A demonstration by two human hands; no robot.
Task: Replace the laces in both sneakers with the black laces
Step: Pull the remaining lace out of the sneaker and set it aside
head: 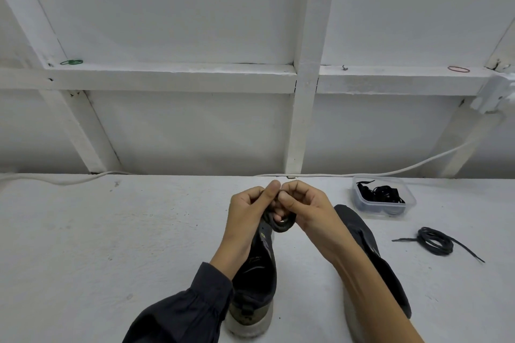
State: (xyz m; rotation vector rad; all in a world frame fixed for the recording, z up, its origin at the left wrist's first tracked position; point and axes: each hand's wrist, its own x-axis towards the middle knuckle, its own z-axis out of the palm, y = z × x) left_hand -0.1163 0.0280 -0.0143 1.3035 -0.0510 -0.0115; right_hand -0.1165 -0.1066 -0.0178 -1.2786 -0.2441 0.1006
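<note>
Your left hand (248,209) and right hand (306,206) meet fingertip to fingertip over the far end of the dark grey sneaker with a pale sole (259,273). Both pinch a looped dark lace (281,224) there. The second dark sneaker (359,231) is just beside it at 3 o'clock, partly under your right forearm. A coiled black lace (434,241) lies on the white tabletop (111,245) at 4 o'clock from the hands. A clear plastic tub of black laces (358,200) is at 3 o'clock.

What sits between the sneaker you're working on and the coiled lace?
The other sneaker lies there on the table, in the head view.
</note>
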